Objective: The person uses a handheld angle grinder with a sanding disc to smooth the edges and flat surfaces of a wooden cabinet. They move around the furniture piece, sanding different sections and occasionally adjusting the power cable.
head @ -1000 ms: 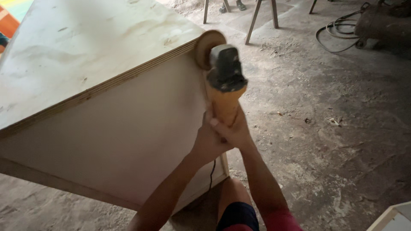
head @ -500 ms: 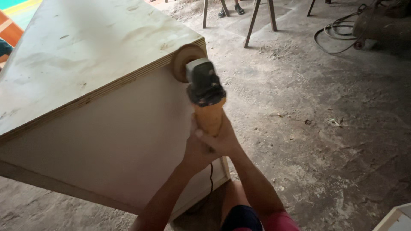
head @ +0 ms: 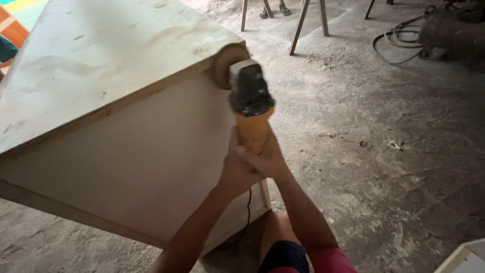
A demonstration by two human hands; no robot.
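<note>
Both hands wrap tight around the orange handle of the sander (head: 250,103), the left hand (head: 236,172) at seven o'clock below it, the right hand (head: 265,161) just beside. Two hands keep it steady. Its round pad (head: 225,64) presses the box (head: 101,91) edge at eleven o'clock, rubbing the wood smooth.

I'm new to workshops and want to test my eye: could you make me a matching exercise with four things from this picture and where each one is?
Things:
1. sander
2. plywood box
3. coiled cable
4. wooden legs

Places:
A. on the floor, far right
B. standing at the top, in the middle
C. held in both hands
D. filling the left side

Pairs: 1-C, 2-D, 3-A, 4-B
</note>
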